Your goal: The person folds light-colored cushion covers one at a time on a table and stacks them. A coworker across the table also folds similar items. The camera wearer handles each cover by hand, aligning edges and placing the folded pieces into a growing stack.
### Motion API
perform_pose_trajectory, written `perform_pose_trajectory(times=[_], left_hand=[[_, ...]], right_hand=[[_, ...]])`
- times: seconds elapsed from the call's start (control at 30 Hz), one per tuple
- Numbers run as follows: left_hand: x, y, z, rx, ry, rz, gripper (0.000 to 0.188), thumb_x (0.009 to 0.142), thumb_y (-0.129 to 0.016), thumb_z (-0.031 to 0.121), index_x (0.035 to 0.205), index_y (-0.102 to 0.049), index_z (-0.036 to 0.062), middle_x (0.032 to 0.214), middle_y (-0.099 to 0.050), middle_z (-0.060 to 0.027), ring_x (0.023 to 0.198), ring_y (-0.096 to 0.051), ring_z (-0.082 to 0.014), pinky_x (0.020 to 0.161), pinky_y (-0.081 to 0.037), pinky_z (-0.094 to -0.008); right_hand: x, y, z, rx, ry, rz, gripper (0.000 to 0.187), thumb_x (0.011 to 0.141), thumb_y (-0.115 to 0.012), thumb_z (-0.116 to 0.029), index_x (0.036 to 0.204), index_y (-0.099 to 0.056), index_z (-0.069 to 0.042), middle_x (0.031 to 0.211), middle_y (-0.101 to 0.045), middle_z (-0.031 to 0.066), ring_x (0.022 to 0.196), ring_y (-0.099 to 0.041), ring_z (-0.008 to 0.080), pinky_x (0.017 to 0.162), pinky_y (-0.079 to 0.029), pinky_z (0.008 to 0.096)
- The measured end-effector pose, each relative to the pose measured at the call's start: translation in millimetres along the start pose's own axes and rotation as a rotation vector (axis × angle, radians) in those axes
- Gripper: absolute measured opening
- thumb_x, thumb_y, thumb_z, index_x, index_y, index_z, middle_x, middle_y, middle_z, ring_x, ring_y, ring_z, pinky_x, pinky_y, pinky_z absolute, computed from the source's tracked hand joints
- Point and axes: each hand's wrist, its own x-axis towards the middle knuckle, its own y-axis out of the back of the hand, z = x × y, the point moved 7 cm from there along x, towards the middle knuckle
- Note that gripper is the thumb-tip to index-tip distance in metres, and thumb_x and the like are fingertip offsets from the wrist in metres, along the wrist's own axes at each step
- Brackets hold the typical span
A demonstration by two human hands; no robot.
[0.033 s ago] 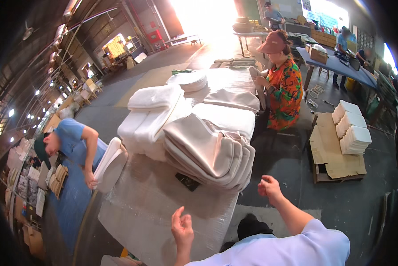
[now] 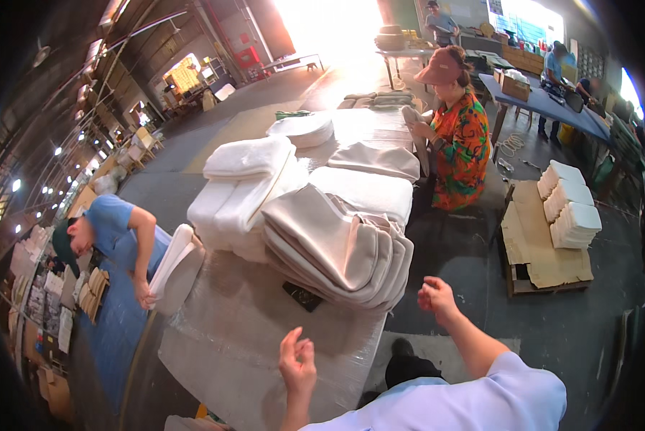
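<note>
Over the near part of the plastic-covered table [image 2: 236, 337], my left hand [image 2: 298, 363] is raised with its fingers loosely bent and apart, holding nothing. My right hand [image 2: 437, 298] hovers beyond the table's right edge, also empty, its fingers half curled. Closest to both is a pile of folded beige fabric covers [image 2: 330, 241], which neither hand touches. A small dark flat item [image 2: 302, 295] lies against the pile's near side. Behind the covers are thick white cushion pads [image 2: 229, 197].
A person in a blue shirt [image 2: 118, 226] grips a white pad at the left. Another in a patterned shirt [image 2: 460, 158] handles fabric on the far right side. Stacked white pads [image 2: 575, 224] sit on a cardboard-topped pallet [image 2: 538, 251]; a blue table [image 2: 545, 108] stands behind.
Both my hands have risen slightly. My dark shoe shows farther forward beside the table. The piles stay in place.
</note>
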Motion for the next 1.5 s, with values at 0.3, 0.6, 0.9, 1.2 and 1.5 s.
perform_pose_trajectory(times=[0.3,0.6,0.9,1.2,1.5], left_hand=[[155.9,-216.8,74.9,0.662,-0.333,-0.654,0.132,0.083,-0.083,0.064,0.171,-0.008,0.0007,0.170,-0.024,-0.0364,0.157,-0.028,-0.0520,0.127,-0.025,-0.0600],[152.0,-288.6,13.4,0.985,-0.222,-0.856,0.128,0.087,-0.065,0.078,0.173,-0.001,0.0081,0.175,0.003,-0.0346,0.162,-0.005,-0.0543,0.127,-0.003,-0.0709],[154.8,-287.9,-7.7,0.982,-0.274,-0.865,0.137,0.079,-0.062,0.089,0.172,-0.008,0.0053,0.173,0.002,-0.0383,0.161,-0.003,-0.0574,0.123,-0.004,-0.0755],[159.6,-286.5,-6.6,0.907,-0.275,-0.863,0.134,0.080,-0.065,0.087,0.174,-0.005,0.0119,0.174,0.002,-0.0356,0.161,-0.001,-0.0565,0.124,-0.003,-0.0744],[179.5,-245.1,31.9,0.325,-0.158,-0.774,0.106,0.092,-0.079,0.057,0.170,-0.027,0.0085,0.172,-0.018,-0.0357,0.162,-0.023,-0.0456,0.128,-0.022,-0.0608]], right_hand=[[192.0,-57.8,-127.3,-0.019,0.141,0.182,0.038,0.102,-0.070,-0.021,0.136,-0.062,-0.008,0.103,-0.065,-0.0017,0.086,-0.060,0.0110,0.071,-0.055,0.0329],[290.5,-64.9,-131.4,-0.066,-0.115,0.250,0.060,0.096,-0.078,-0.038,0.141,-0.058,-0.004,0.113,-0.068,0.0068,0.093,-0.061,0.0171,0.070,-0.048,0.0345],[294.7,-135.9,-198.1,0.158,0.056,0.021,0.070,0.091,-0.082,-0.020,0.146,-0.044,0.000,0.138,-0.059,0.0182,0.125,-0.061,0.0321,0.107,-0.051,0.0499],[293.8,-121.4,-255.2,0.192,0.421,0.060,0.043,0.086,-0.076,0.002,0.123,-0.055,-0.008,0.109,-0.067,0.0094,0.098,-0.067,0.0215,0.087,-0.058,0.0405],[203.6,-110.3,-319.4,0.335,0.465,-0.059,0.055,0.088,-0.075,-0.005,0.139,-0.055,-0.007,0.120,-0.067,0.0112,0.111,-0.067,0.0240,0.099,-0.056,0.0434]])
